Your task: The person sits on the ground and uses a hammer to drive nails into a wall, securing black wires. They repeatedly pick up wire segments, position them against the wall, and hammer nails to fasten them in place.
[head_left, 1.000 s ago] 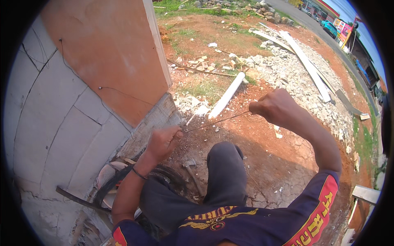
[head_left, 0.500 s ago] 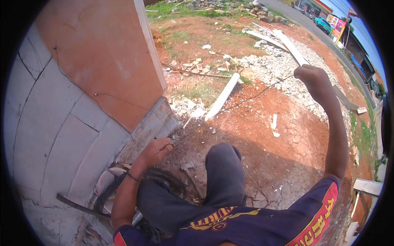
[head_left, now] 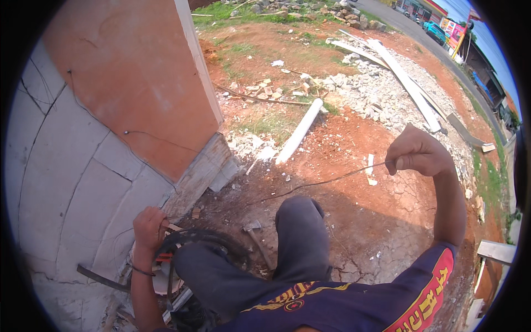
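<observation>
A thin dark wire (head_left: 310,186) runs between my two hands, sagging slightly across the front of my knees. My right hand (head_left: 417,152), raised at the right, pinches its far end between thumb and fingers. Low at the left, close to the wall, my left hand (head_left: 149,228) is closed around the wire, and a thin loose length trails off beyond it. Beside my left leg lie black coiled loops (head_left: 202,239), partly hidden by the leg. On the ground between my knees is a hammer (head_left: 258,243).
A block wall (head_left: 72,182) with an orange plastered panel (head_left: 138,83) stands close at my left. A white pipe (head_left: 300,131) lies on red soil ahead. Long white boards (head_left: 406,86) rest on rubble (head_left: 359,88) at the right. A road (head_left: 409,30) runs beyond.
My left hand has moved left and down toward the wall. My right hand has come lower and nearer, and the wire between them has slackened slightly and dropped.
</observation>
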A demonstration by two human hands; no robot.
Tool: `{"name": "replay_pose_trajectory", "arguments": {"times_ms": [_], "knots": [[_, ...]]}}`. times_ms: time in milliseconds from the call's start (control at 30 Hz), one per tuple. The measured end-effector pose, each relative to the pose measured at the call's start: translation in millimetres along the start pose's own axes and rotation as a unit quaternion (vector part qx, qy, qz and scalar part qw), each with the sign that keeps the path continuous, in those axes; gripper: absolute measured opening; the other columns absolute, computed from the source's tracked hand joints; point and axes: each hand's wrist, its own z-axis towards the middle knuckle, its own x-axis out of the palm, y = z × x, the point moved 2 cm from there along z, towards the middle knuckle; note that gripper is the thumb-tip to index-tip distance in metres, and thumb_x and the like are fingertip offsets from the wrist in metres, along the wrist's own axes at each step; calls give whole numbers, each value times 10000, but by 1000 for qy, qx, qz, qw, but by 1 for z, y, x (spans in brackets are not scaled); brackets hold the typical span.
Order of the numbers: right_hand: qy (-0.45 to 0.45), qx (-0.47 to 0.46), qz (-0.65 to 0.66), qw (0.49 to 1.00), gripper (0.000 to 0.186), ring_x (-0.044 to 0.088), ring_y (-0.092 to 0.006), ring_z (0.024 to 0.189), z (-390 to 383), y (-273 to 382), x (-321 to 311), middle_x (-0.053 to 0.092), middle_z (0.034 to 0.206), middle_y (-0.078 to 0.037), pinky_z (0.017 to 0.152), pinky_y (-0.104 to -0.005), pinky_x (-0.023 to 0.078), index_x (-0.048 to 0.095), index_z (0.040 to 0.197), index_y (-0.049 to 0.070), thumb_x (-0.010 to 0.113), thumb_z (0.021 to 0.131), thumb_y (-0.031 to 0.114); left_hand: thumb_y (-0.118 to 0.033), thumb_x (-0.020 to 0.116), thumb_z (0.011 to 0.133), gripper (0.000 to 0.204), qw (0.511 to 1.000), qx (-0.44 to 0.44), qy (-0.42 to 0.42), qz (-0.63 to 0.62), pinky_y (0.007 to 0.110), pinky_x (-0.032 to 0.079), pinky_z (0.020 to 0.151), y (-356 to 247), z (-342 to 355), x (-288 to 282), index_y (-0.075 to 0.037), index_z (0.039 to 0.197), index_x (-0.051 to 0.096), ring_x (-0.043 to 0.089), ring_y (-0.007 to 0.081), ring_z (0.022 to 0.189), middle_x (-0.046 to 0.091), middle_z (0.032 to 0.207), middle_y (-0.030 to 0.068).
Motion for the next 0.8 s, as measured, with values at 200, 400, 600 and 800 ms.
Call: {"name": "replay_pose_trajectory", "arguments": {"times_ms": [200, 400, 600, 800], "knots": [[-253, 172, -387, 870, 105, 643, -251, 673, 10, -56, 14, 663, 728, -95, 594, -385, 466, 673, 937, 61, 586, 927, 120, -225, 613, 826, 192, 998, -31, 4, 63, 447, 393, 613, 22, -29, -18, -56, 778, 535, 508, 341, 714, 483, 755, 121], [247, 109, -243, 932, 113, 629, -306, 647, 34, -29, 84, 640, 721, -125, 559, -411, 451, 659, 925, 62, 594, 924, 154, -212, 592, 848, 204, 976, -107, -23, 190, 439, 366, 692, 75, -49, -64, -46, 773, 500, 470, 328, 786, 453, 804, 118], [-243, 158, 49, 956, 255, 521, -108, 657, 30, -12, 27, 599, 765, 2, 576, -303, 422, 622, 895, 0, 536, 1009, 210, -238, 567, 887, 249, 977, -120, -33, 172, 441, 370, 704, 84, -77, -78, -35, 775, 474, 469, 337, 804, 449, 818, 131], [206, 228, -363, 880, 135, 671, -305, 728, 38, -47, 80, 692, 772, -110, 630, -425, 497, 684, 924, 116, 595, 844, 52, -286, 590, 880, 319, 959, -113, -79, 248, 435, 385, 621, 115, -88, -102, -26, 744, 463, 485, 343, 699, 454, 744, 121]]}}
